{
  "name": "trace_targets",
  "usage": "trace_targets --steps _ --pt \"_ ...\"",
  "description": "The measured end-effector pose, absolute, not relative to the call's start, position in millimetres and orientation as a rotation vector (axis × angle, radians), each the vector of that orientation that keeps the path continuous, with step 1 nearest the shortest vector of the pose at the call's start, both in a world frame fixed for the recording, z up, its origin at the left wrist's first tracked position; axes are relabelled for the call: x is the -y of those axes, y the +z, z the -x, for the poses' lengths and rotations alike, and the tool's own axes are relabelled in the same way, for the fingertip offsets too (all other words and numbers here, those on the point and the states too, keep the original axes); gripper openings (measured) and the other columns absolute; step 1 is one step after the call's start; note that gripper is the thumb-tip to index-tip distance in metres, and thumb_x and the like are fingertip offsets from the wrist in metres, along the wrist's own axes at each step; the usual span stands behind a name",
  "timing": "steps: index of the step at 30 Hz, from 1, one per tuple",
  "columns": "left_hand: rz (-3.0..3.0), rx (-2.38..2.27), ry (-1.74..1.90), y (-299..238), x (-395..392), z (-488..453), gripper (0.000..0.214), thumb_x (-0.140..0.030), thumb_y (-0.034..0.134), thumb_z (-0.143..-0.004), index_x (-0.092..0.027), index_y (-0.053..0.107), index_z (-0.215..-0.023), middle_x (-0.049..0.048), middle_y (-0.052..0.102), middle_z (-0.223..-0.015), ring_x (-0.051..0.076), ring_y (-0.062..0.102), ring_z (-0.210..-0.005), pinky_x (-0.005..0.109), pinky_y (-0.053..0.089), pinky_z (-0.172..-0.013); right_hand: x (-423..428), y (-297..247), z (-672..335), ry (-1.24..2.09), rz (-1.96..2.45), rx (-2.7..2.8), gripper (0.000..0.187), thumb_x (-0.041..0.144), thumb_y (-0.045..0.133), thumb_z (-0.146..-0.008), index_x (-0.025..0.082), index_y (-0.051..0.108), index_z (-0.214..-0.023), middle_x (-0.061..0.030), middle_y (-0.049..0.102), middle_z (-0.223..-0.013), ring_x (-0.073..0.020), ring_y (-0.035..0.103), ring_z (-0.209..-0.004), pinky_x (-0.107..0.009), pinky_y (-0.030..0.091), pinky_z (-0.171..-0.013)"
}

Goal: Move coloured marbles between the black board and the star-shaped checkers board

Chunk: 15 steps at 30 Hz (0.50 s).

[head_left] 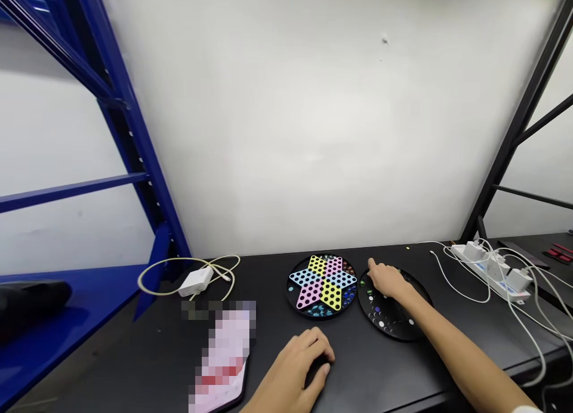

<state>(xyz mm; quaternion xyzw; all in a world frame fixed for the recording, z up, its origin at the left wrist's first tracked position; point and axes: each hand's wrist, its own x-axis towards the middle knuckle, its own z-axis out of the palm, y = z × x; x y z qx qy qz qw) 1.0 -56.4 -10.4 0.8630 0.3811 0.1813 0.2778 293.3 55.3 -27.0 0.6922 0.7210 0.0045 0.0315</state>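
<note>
Black tray under right hand sits just beside star board.

Light: bright, even, diffuse; source unseen. Wall: pale, mildly washed out, greyer at left. Table: black, low detail, faint sheen. Shadows: soft, slight, under left hand. Edges: wide-angle slant of blue rack. Blur: pixelated patch; rack top smeared. Focus: centre sharp.
</note>
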Motion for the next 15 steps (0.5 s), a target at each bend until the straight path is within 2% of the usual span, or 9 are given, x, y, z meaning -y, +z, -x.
trace_targets --steps 4,9,12,15 --pt "-2.315 -1.026 0.470 -9.3 56.7 -1.1 0.015 -0.022 0.046 -0.093 -0.029 0.058 -0.099 -0.0005 0.061 -0.108 0.018 0.056 -0.096 0.029 0.044 -0.089 -59.5 -25.8 -289.4 0.061 -2.037 -2.226 0.032 0.023 0.033 -0.099 0.011 0.046 -0.127 -0.0221 0.067 -0.106 -0.0319 0.068 -0.096 -0.036 0.044 -0.075" --pt "-2.312 -1.021 0.461 -8.7 56.8 -1.9 0.015 -0.021 0.046 -0.092 -0.029 0.057 -0.099 -0.0013 0.061 -0.108 0.017 0.056 -0.096 0.029 0.044 -0.090 -69.5 -5.7 -279.8 -0.139 -2.106 -2.390 0.029 0.032 0.033 -0.100 0.014 0.048 -0.118 -0.0185 0.067 -0.107 -0.0283 0.066 -0.097 -0.033 0.044 -0.075" --pt "-2.321 -1.022 0.464 -8.7 56.5 -2.4 0.015 -0.021 0.046 -0.092 -0.029 0.057 -0.098 -0.0016 0.061 -0.107 0.017 0.056 -0.096 0.029 0.044 -0.090 -84.5 9.2 -246.6 -0.247 -2.068 -2.583 0.030 0.035 0.031 -0.101 0.016 0.049 -0.115 -0.0163 0.067 -0.105 -0.0265 0.065 -0.096 -0.032 0.044 -0.073" --pt "-2.335 -1.021 0.468 -8.2 56.5 -2.7 0.015 -0.020 0.046 -0.092 -0.028 0.057 -0.098 -0.0011 0.061 -0.107 0.017 0.056 -0.096 0.030 0.044 -0.090 -109.8 14.1 -195.9 -0.219 -1.965 -2.710 0.031 0.034 0.030 -0.101 0.016 0.048 -0.118 -0.0153 0.069 -0.101 -0.0270 0.066 -0.089 -0.034 0.046 -0.071"
